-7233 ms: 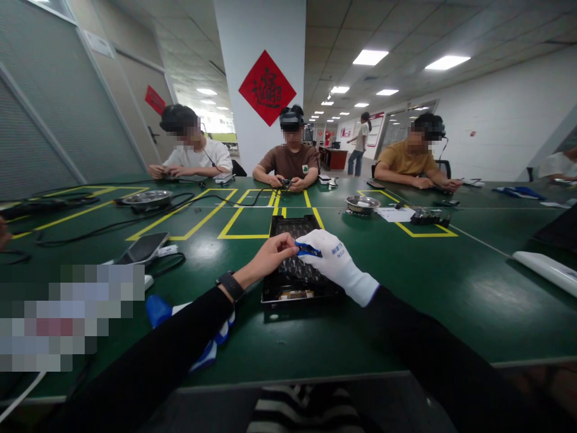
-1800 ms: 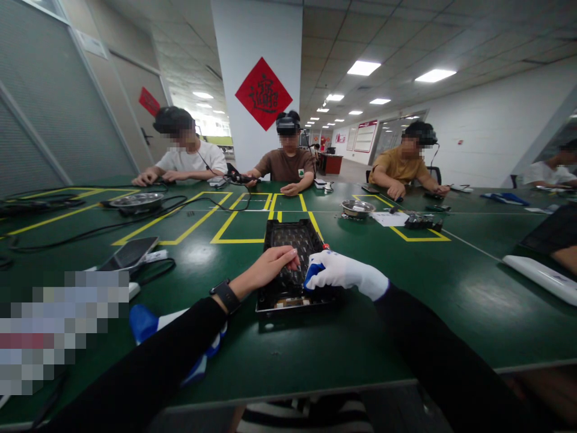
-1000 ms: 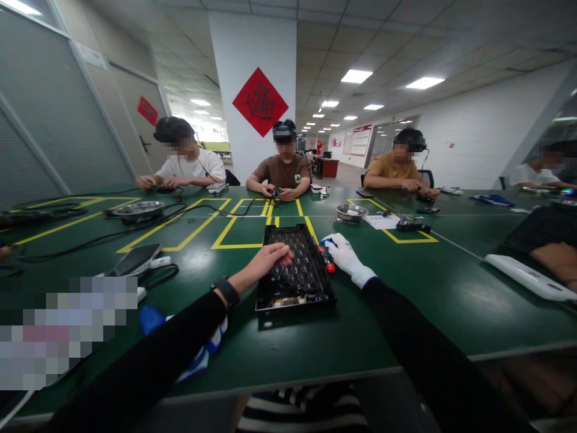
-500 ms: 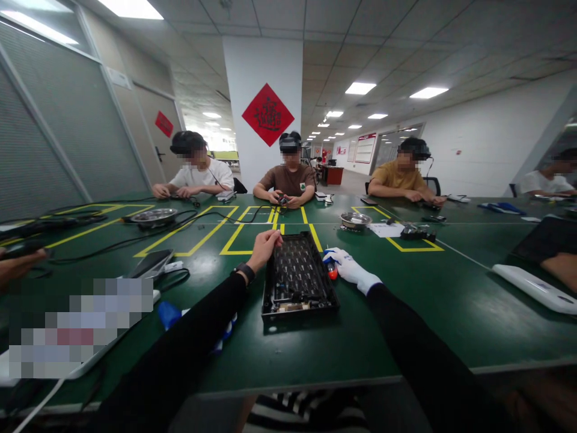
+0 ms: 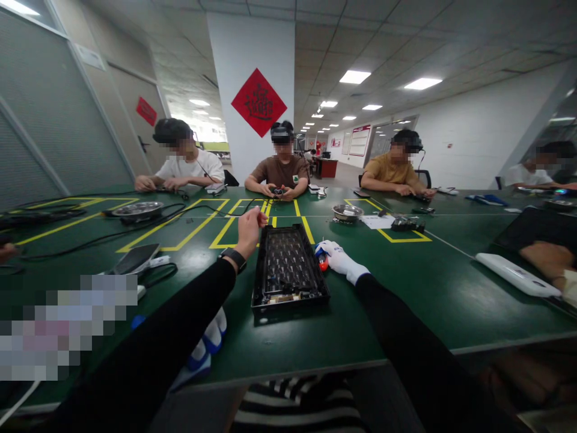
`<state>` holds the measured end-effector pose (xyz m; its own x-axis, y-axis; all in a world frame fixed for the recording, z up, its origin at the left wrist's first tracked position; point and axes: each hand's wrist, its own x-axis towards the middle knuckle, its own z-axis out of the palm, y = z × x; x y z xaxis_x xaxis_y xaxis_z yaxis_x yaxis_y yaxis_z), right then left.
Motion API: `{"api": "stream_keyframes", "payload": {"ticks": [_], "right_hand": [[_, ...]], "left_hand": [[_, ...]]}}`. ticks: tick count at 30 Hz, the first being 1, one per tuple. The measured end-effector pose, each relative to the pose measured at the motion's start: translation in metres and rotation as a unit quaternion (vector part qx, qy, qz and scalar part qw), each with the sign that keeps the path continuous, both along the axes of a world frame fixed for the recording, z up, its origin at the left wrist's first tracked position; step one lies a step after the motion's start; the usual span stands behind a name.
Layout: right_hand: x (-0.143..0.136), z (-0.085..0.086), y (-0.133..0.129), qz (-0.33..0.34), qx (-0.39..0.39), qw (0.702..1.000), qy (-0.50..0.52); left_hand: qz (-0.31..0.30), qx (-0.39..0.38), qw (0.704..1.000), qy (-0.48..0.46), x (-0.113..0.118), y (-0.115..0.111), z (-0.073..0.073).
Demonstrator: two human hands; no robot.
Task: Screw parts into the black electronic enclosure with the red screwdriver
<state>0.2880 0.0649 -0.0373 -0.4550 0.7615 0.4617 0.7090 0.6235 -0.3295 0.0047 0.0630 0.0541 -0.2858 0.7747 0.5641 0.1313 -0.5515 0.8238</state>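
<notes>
In front of me on the green table lies a shallow black rectangular casing (image 5: 288,264), open at the top, with rows of small metallic parts inside and a lighter strip at its near end. My left hand (image 5: 250,233), bare with a dark wristband, is raised by the casing's far left corner. Its fingers are curled together, and whatever they hold is too small to tell. My right hand (image 5: 338,258), in a white and blue glove, rests on the table just right of the casing. It is closed around a red-orange rounded object (image 5: 323,263), mostly hidden by the fingers.
A loose white and blue glove (image 5: 211,337) lies under my left forearm. Metal bowls (image 5: 347,212) (image 5: 137,208) stand farther back, with cables at the left. Black parts (image 5: 407,224) sit beside white paper (image 5: 377,222). A white device (image 5: 518,273) lies right. Several people sit around the table.
My left hand has lifted up and left, away from the casing's far left corner. The right hand stays by the casing. The whole view has shifted slightly.
</notes>
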Motion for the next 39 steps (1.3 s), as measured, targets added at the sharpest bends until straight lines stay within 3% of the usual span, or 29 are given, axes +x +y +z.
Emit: {"api": "stream_keyframes", "payload": {"ticks": [2, 4, 8, 11, 15, 19, 23, 28, 30, 32, 35, 37, 39], "right_hand": [[0.001, -0.002, 0.002, 0.002, 0.009, 1.0, -0.001], [0.001, -0.003, 0.002, -0.001, 0.013, 1.0, 0.002], [0.0, -0.002, -0.001, -0.008, 0.019, 1.0, 0.009], [-0.003, -0.002, -0.003, -0.012, 0.037, 0.999, 0.019], [-0.005, 0.0, -0.005, 0.002, 0.052, 0.998, 0.038], [-0.006, 0.006, -0.01, 0.034, 0.053, 0.998, 0.023], [-0.004, 0.011, -0.013, 0.066, 0.052, 0.996, 0.012], [-0.006, 0.018, -0.013, 0.043, 0.089, 0.981, 0.166], [-0.016, 0.027, -0.019, 0.02, 0.117, 0.952, 0.283], [-0.032, 0.04, -0.029, -0.009, 0.104, 0.899, 0.425], [-0.061, 0.059, -0.048, 0.004, -0.011, 0.786, 0.619], [-0.078, 0.067, -0.059, 0.025, -0.105, 0.717, 0.689], [-0.088, 0.069, -0.066, 0.044, -0.195, 0.667, 0.718]], "left_hand": [[-0.017, 0.017, 0.999, 0.032, 0.0, 0.005, 0.013], [-0.026, 0.031, 0.996, 0.077, -0.001, 0.004, 0.011], [0.04, 0.001, 0.997, 0.059, -0.007, -0.006, -0.023], [0.02, -0.028, 0.998, 0.061, -0.007, -0.011, -0.041], [-0.044, -0.015, 0.984, 0.173, 0.005, -0.024, -0.037], [-0.106, 0.002, 0.948, 0.302, 0.02, -0.042, -0.029], [-0.146, 0.015, 0.914, 0.377, 0.024, -0.05, -0.032], [-0.155, -0.008, 0.91, 0.384, 0.018, -0.039, -0.039], [-0.156, -0.02, 0.907, 0.39, 0.015, -0.033, -0.041], [-0.152, -0.031, 0.906, 0.394, 0.013, -0.03, -0.042], [-0.142, -0.035, 0.91, 0.387, 0.012, -0.029, -0.04], [-0.145, -0.031, 0.914, 0.379, 0.013, -0.032, -0.037], [-0.16, -0.033, 0.915, 0.369, 0.016, -0.037, -0.033]]}}
